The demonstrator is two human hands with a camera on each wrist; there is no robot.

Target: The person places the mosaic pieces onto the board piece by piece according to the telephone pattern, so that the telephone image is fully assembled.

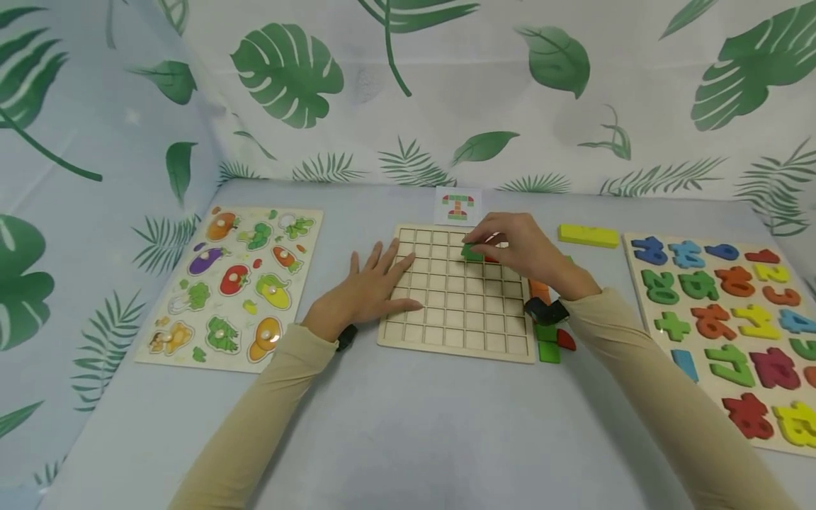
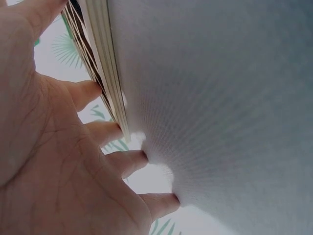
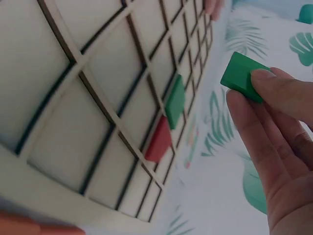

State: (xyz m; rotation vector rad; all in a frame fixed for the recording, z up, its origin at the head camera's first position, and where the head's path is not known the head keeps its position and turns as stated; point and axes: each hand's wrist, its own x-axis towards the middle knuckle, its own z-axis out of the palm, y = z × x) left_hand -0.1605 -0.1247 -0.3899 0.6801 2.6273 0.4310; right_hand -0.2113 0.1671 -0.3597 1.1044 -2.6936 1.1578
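A wooden grid board (image 1: pixel 446 319) lies on the table between my hands. My left hand (image 1: pixel 366 290) rests at its left side, fingers spread, with fingertips down on the table and thumb over the grid. Over the upper right of the board, my right hand (image 1: pixel 519 244) pinches a green square block (image 3: pixel 242 76) between thumb and fingers. In the right wrist view that block is held clear of the grid. Below it, another green block (image 3: pixel 175 102) and a red curved-edge block (image 3: pixel 159 141) sit side by side in cells of the grid.
A pattern card (image 1: pixel 457 206) lies behind the board. Along its right edge are green blocks (image 1: pixel 550 352), a red piece (image 1: pixel 565 340) and orange ones (image 1: pixel 539 290). A yellow block (image 1: pixel 588 235) sits beyond. A vegetable puzzle (image 1: pixel 219 304) is at left, a number puzzle (image 1: pixel 707 397) at right.
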